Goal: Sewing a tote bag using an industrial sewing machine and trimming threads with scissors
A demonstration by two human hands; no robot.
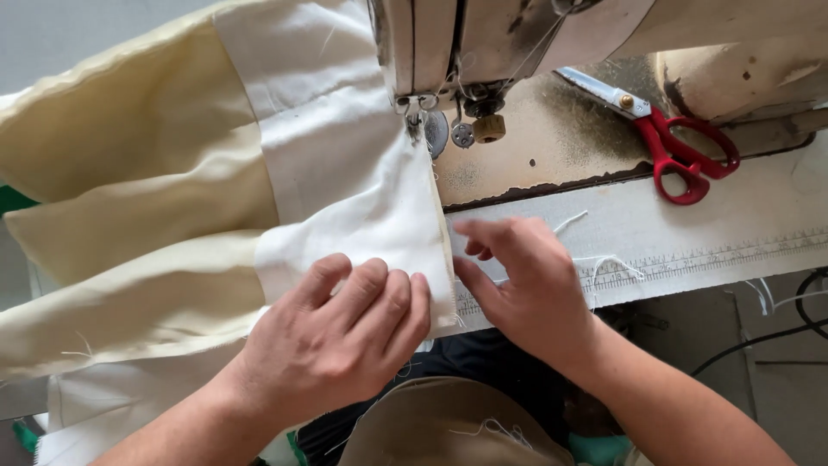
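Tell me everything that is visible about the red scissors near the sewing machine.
The scissors have two glossy red loop handles, plastic by the look, and pale metal blades joined by a brass-coloured pivot screw. The blades are closed. They lie flat on the worn machine bed, to the right of the needle, blades pointing up-left and handles down-right towards the white table edge. Neither hand touches them; the right hand is the nearer one.

Head camera looks steeply down, close over the sewing machine (483, 52) table.
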